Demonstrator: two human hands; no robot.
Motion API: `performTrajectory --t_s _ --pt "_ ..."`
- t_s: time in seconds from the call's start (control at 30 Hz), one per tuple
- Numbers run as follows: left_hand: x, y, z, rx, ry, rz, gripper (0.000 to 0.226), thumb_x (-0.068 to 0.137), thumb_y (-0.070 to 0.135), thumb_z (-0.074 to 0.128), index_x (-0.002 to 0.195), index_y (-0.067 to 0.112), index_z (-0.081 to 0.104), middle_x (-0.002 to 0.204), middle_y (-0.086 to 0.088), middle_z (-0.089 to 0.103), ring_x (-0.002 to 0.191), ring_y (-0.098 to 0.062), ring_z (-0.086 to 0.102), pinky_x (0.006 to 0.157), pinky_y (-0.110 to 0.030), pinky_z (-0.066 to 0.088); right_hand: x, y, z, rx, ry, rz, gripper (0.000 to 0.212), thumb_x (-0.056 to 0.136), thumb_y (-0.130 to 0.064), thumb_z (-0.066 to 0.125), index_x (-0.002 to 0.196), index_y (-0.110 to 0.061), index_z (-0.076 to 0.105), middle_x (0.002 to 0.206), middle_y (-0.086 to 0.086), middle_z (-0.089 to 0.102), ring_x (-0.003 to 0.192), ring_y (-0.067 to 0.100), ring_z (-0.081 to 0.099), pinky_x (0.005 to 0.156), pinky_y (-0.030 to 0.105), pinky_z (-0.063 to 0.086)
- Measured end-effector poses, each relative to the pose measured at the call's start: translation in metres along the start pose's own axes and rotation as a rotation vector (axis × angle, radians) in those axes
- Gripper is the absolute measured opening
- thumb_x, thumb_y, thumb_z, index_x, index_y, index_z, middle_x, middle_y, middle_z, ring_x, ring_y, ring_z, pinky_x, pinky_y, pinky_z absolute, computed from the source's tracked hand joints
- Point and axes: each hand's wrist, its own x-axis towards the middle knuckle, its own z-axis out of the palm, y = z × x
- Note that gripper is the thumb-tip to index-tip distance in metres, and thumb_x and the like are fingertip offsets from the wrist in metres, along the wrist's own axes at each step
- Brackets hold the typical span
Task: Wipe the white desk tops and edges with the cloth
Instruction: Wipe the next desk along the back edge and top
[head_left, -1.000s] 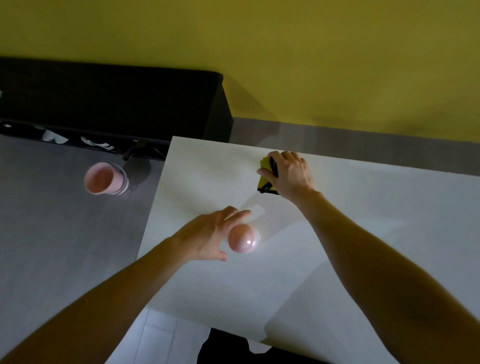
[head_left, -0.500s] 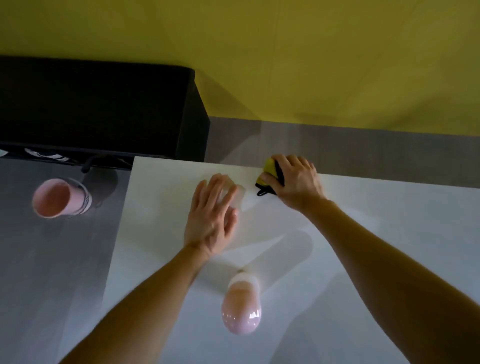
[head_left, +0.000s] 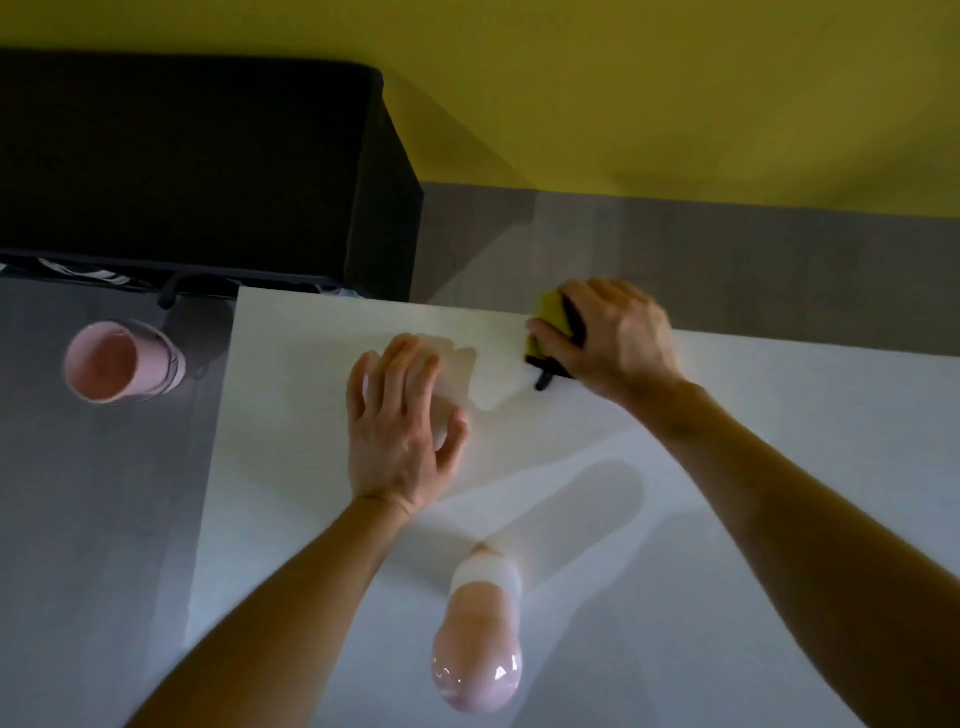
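Yellow cloth with black trim (head_left: 549, 318): bunched and pressed on the far edge of the white flat-topped bench (head_left: 779, 493), partly over the rim. Gripped by the right hand (head_left: 621, 345), fingers curled over it and clamped on it, thumb at the near side. Hand blurred, so probably in the middle of a stroke. One second ago seen a little inside the rim; now right on it. Meaning for the task, as a judgement: wiping now reaching the far edge, with most of the top nearer to the person probably not yet done.

Left hand (head_left: 400, 431): laid flat on the bench just left of the cloth, fingers straight and slightly apart, holding nothing. One second ago close against the glossy pink rounded container (head_left: 478, 649); now well apart from it, the container left standing on the bench nearer to the person. Likely put aside to free the far strip for wiping, the hand now serving as a support.

Counted: one cloth, two hands, one bench, one pink container on it. Beyond the bench: one pink cup with open mouth (head_left: 122, 361) on the grey floor, and one black box-shaped cabinet (head_left: 182, 166) against the yellow wall.
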Motion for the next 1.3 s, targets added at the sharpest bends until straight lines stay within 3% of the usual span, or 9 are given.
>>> performTrajectory --t_s 0.17,0.33,0.4,0.57,0.73,0.87,1.07,1.2,1.3 --pt "0.002 -0.002 0.0 0.003 0.0 0.006 0.066 0.105 0.053 0.05 0.151 0.006 0.056 0.163 -0.021 0.045 0.155 -0.041 0.041 0.127 -0.062 0.028 -0.03 0.029 -0.032 -0.107 0.042 0.231 0.046 0.101 -0.062 0.057 0.092 -0.018 0.064 0.089 0.006 0.067 0.086 0.036 0.063 0.085 0.044 0.048" --pt "0.003 -0.002 0.001 0.031 0.04 0.007 0.062 0.101 0.047 0.057 0.145 0.003 0.057 0.158 -0.023 0.049 0.148 -0.042 0.047 0.127 -0.061 0.03 0.04 -0.096 0.034 -0.013 -0.107 0.003 0.053 0.107 -0.072 0.035 0.111 -0.028 0.064 0.099 -0.002 0.064 0.094 0.024 0.062 0.091 0.041 0.047" --pt "0.001 -0.003 0.002 0.066 0.047 0.0 0.061 0.1 0.047 0.058 0.14 0.0 0.058 0.155 -0.025 0.049 0.143 -0.044 0.048 0.126 -0.061 0.031 0.053 -0.114 0.048 0.017 -0.119 -0.037 0.055 0.106 -0.073 0.039 0.12 -0.028 0.066 0.103 -0.001 0.067 0.096 0.024 0.065 0.09 0.04 0.05" --pt "0.003 -0.004 0.002 0.023 0.049 0.018 0.06 0.101 0.046 0.054 0.144 0.005 0.058 0.157 -0.023 0.046 0.146 -0.044 0.046 0.124 -0.062 0.031 0.001 -0.006 0.007 0.077 0.028 -0.025 0.047 0.101 -0.067 0.06 0.106 -0.02 0.068 0.091 0.006 0.064 0.086 0.034 0.063 0.075 0.039 0.045" --pt "0.004 -0.003 0.001 0.01 0.058 0.042 0.06 0.102 0.049 0.052 0.149 0.012 0.057 0.158 -0.022 0.045 0.144 -0.045 0.046 0.121 -0.062 0.033 -0.065 0.108 -0.071 -0.077 0.084 0.191 0.054 0.105 -0.069 0.052 0.104 -0.018 0.071 0.099 0.007 0.07 0.093 0.036 0.065 0.089 0.046 0.05" --pt "0.003 -0.004 0.002 0.018 0.055 0.056 0.058 0.102 0.048 0.053 0.15 0.016 0.059 0.158 -0.024 0.046 0.141 -0.048 0.049 0.12 -0.063 0.033 -0.036 0.039 -0.028 -0.09 0.05 0.197 0.049 0.099 -0.069 0.057 0.099 -0.022 0.069 0.091 0.007 0.065 0.091 0.036 0.063 0.085 0.046 0.046" --pt "0.004 -0.002 0.004 0.043 0.038 0.033 0.062 0.099 0.044 0.058 0.152 0.012 0.054 0.16 -0.022 0.043 0.146 -0.045 0.045 0.124 -0.063 0.03 0.044 -0.1 0.037 0.011 -0.123 -0.046 0.053 0.103 -0.069 0.051 0.132 -0.027 0.064 0.113 0.004 0.068 0.107 0.03 0.063 0.094 0.044 0.048" --pt "0.002 -0.008 0.004 0.031 0.015 0.039 0.06 0.098 0.045 0.059 0.151 0.016 0.055 0.161 -0.022 0.041 0.146 -0.047 0.044 0.123 -0.063 0.03 0.002 -0.023 0.008 0.08 0.04 -0.004 0.048 0.097 -0.065 0.064 0.114 -0.021 0.071 0.097 0.008 0.066 0.094 0.035 0.063 0.082 0.043 0.049" --pt "0.004 -0.004 0.002 0.005 0.023 0.038 0.059 0.099 0.044 0.058 0.15 0.015 0.057 0.161 -0.02 0.043 0.144 -0.048 0.046 0.123 -0.062 0.03 -0.048 0.079 -0.044 -0.015 0.096 0.161 0.053 0.1 -0.07 0.058 0.104 -0.019 0.07 0.091 0.007 0.064 0.089 0.037 0.061 0.081 0.045 0.05"
